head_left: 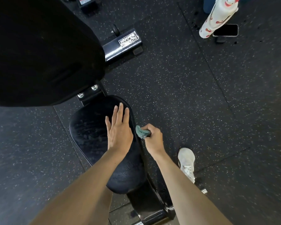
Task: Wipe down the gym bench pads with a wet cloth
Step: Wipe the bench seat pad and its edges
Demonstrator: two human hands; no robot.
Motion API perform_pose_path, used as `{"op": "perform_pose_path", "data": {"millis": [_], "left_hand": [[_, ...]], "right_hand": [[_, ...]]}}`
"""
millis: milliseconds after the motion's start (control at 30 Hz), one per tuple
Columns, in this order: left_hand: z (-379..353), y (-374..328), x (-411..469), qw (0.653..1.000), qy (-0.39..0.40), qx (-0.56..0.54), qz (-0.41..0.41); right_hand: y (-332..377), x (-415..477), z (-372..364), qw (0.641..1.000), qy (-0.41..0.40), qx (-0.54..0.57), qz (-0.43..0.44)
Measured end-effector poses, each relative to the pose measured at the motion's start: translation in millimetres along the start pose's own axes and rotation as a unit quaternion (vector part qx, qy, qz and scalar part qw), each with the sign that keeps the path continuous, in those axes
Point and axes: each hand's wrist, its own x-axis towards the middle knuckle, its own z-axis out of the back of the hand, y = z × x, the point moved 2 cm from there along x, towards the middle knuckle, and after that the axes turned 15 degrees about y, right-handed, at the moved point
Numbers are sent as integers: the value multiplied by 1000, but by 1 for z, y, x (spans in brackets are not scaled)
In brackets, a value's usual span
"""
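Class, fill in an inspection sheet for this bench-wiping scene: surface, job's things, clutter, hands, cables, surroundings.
Surface: black seat pad, streaky on top.
Job's things: green cloth bunched at the seat pad's right edge; back pad raised behind.
Clutter: white patterned bottle and phone on the floor.
Hands: left hand flat on seat pad; right hand grips cloth.
Cables: nothing seen.
Surroundings: speckled rubber floor, bench frame foot, white shoe.

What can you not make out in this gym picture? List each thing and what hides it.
Head view only.
Seat pad: its right part lies under the left hand and forearm.
Cloth: mostly bunched inside the right hand.
Bottle: top cut off by the upper edge.
Back pad: cut off by the left edge.
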Motion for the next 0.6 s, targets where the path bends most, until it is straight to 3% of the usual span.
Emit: {"op": "perform_pose_path", "data": {"millis": [167, 333, 467, 600], "left_hand": [[-8, -3, -14, 1000, 12, -5, 4], [-11, -3, -27, 1000, 11, -15, 20], [-14, -5, -33, 998, -5, -43, 44], [-23, -13, -39, 994, -19, -72, 77]], "right_hand": [[-21, -31, -2, 999, 34, -33, -13], [-39, -58, 24, 982, 152, -103, -54], [-7, -29, 32, 991, 78, -107, -20], [6, -11, 16, 982, 69, -177, 9]]}}
